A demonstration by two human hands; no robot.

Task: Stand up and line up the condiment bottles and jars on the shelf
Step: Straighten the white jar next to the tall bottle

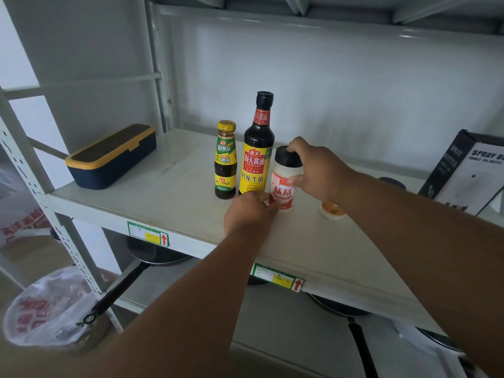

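Three containers stand upright in a row on the white shelf (169,181). A small dark bottle with a yellow cap (225,159) is leftmost, and a tall soy sauce bottle (257,143) stands beside it. Rightmost is a white jar with a black lid and red label (285,181). My right hand (319,170) grips this jar from the right, fingers over the lid and thumb on its side. My left hand (249,214) touches the jar's base from the front, its fingers curled against the label. A small orange-lidded jar (331,210) stands further right, partly hidden by my right forearm.
A navy box with a yellow rim (111,156) lies at the shelf's left end. A black and white spray bottle carton (463,173) leans at the right. Frying pans (152,255) sit on the lower shelf. A bag-lined bin (49,309) stands on the floor at left.
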